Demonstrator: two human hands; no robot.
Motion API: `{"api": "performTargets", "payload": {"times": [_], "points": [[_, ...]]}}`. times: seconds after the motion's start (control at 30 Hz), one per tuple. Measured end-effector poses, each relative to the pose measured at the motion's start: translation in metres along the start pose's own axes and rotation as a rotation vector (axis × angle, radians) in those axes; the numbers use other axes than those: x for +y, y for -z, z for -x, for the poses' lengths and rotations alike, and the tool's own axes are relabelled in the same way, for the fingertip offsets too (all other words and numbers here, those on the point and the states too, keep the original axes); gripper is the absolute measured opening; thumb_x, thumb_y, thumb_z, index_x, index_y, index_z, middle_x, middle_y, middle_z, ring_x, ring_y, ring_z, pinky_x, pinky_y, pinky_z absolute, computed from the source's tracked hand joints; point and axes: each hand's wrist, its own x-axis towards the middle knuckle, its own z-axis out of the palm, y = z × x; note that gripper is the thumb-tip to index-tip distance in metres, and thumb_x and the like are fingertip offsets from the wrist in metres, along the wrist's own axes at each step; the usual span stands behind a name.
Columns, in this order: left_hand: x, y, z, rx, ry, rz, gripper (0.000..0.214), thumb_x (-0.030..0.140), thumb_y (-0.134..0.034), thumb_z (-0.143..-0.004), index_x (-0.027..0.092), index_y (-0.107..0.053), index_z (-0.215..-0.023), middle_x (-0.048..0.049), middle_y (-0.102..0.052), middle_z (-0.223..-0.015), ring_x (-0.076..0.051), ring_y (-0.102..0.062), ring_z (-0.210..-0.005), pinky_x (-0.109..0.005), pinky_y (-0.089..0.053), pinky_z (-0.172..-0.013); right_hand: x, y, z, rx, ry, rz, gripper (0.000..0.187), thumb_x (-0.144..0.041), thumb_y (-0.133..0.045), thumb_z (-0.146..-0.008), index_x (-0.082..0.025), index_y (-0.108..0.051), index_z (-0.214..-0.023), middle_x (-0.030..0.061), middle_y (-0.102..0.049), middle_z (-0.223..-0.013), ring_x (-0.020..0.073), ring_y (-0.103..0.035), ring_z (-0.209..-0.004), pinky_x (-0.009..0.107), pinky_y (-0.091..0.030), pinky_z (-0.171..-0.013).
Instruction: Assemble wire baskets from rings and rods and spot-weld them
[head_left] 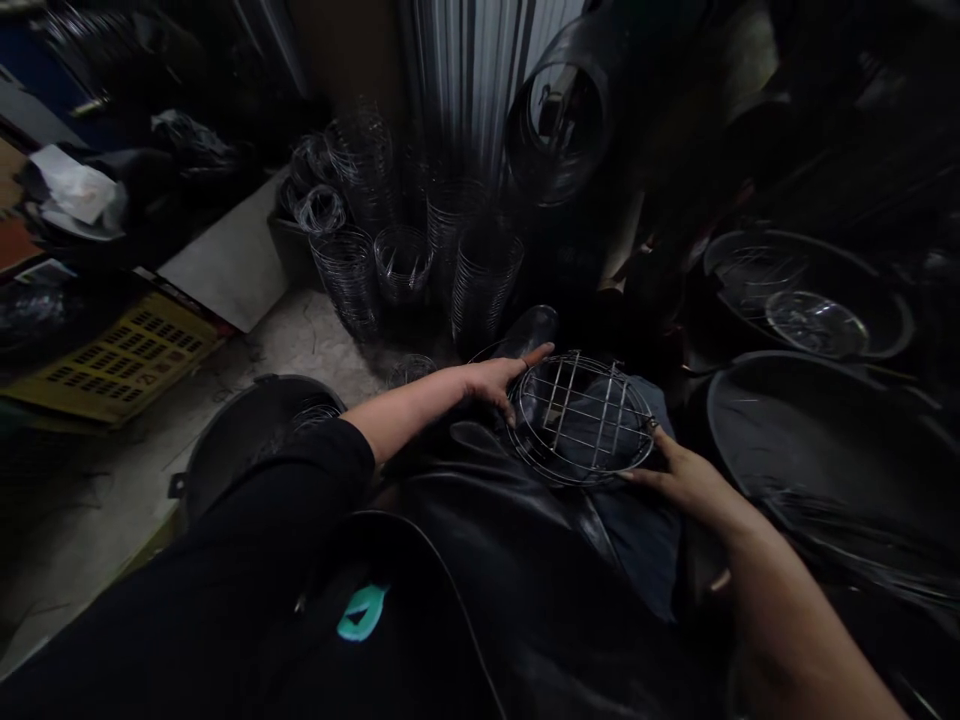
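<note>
A round wire rack, with crossing bars inside several wire rings, is held level above my lap. At its left rim is my left hand, the thumb below and the index finger stretched along the top edge. My right hand pinches the opposite rim between thumb and fingers. Under the rack lie a black apron and dark blue trousers, partly seen through the bars.
Stacks of wire rings stand on the floor ahead. Black tubs are at the right, one holding wire pieces. Another black tub sits at left, near a yellow crate. A large wire coil is at the back.
</note>
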Motion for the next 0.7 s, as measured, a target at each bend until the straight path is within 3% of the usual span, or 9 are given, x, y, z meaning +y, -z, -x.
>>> {"api": "performTargets", "payload": {"times": [0.07, 0.17, 0.23, 0.3, 0.47, 0.7], "points": [[-0.001, 0.006, 0.001, 0.041, 0.04, 0.228, 0.123, 0.006, -0.085, -0.036, 0.023, -0.032, -0.146, -0.0084, -0.043, -0.149, -0.028, -0.04, -0.137, -0.035, -0.032, -0.112, -0.003, 0.001, 0.007, 0.033, -0.017, -0.181, 0.089, -0.035, -0.084, -0.047, -0.015, -0.058, -0.13, 0.0123, -0.064, -0.122, 0.035, -0.056, -0.117, 0.042, -0.045, -0.102], [0.0, 0.015, -0.005, 0.166, 0.139, 0.543, 0.089, 0.001, -0.075, -0.049, 0.018, -0.052, -0.134, -0.0103, -0.064, -0.125, -0.021, -0.063, -0.107, -0.03, -0.049, -0.089, -0.014, 0.002, 0.02, 0.108, -0.107, -0.58, 0.08, -0.04, -0.087, -0.047, -0.015, -0.063, -0.12, 0.0067, -0.072, -0.088, 0.024, -0.068, -0.076, 0.033, -0.056, -0.069], [0.002, 0.016, -0.016, 0.266, 0.16, 0.595, 0.072, 0.004, -0.068, -0.06, 0.014, -0.055, -0.131, -0.0119, -0.069, -0.113, -0.013, -0.065, -0.084, -0.025, -0.05, -0.074, -0.025, 0.0, 0.026, 0.152, -0.165, -0.811, 0.079, -0.043, -0.089, -0.046, -0.014, -0.064, -0.115, 0.0017, -0.068, -0.071, 0.0155, -0.06, -0.053, 0.026, -0.051, -0.051], [0.007, 0.013, -0.028, 0.323, 0.152, 0.598, 0.066, 0.002, -0.062, -0.065, 0.014, -0.056, -0.129, -0.0108, -0.07, -0.108, -0.008, -0.062, -0.073, -0.02, -0.047, -0.065, -0.037, -0.002, 0.028, 0.16, -0.176, -0.951, 0.077, -0.04, -0.091, -0.042, -0.015, -0.065, -0.109, -0.0001, -0.066, -0.066, 0.0116, -0.056, -0.046, 0.022, -0.047, -0.045], [0.021, 0.002, -0.047, 0.339, 0.12, 0.622, 0.072, -0.009, -0.053, -0.058, 0.013, -0.059, -0.127, -0.0089, -0.071, -0.1, -0.006, -0.058, -0.064, -0.016, -0.04, -0.056, -0.061, -0.002, 0.032, 0.207, -0.18, -1.022, 0.073, -0.025, -0.093, -0.031, -0.015, -0.066, -0.098, -0.0001, -0.066, -0.063, 0.0106, -0.055, -0.043, 0.019, -0.044, -0.042], [0.018, -0.002, -0.043, 0.341, 0.073, 0.622, 0.084, -0.009, -0.051, -0.057, 0.017, -0.047, -0.138, -0.0101, -0.07, -0.104, -0.005, -0.057, -0.063, -0.015, -0.036, -0.054, -0.07, -0.001, 0.038, 0.257, -0.152, -0.98, 0.069, -0.021, -0.088, -0.034, -0.014, -0.067, -0.1, -0.0007, -0.064, -0.057, 0.0119, -0.054, -0.042, 0.021, -0.045, -0.041]]}}
